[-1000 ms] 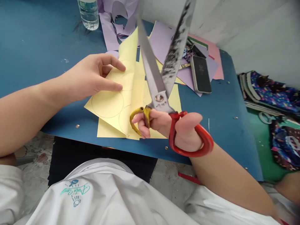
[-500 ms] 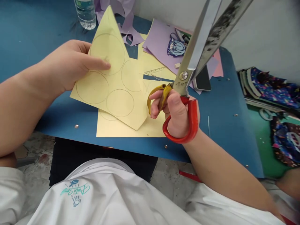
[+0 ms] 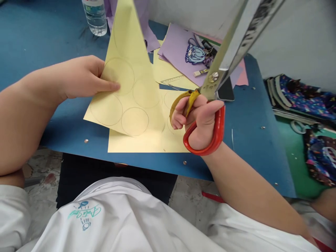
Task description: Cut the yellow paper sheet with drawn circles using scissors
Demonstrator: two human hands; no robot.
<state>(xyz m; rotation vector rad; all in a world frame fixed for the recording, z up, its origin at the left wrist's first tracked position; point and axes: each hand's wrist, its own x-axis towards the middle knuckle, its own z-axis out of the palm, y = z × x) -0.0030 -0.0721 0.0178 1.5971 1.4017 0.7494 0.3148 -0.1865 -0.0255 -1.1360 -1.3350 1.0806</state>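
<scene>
My right hand (image 3: 199, 119) grips the scissors (image 3: 223, 66), blades together, pointing up and away rightward; my left hand (image 3: 81, 77) pinches the yellow paper (image 3: 131, 94)

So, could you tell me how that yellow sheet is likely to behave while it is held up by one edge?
The yellow sheet is probably light: the left hand lifts it by a pinch alone. It looks fairly stiff for paper, since its raised corner stands without drooping. It would likely still flex near the scissors in the right hand.

left hand (image 3: 78, 77) pinching, right hand (image 3: 199, 119) clenched
</scene>
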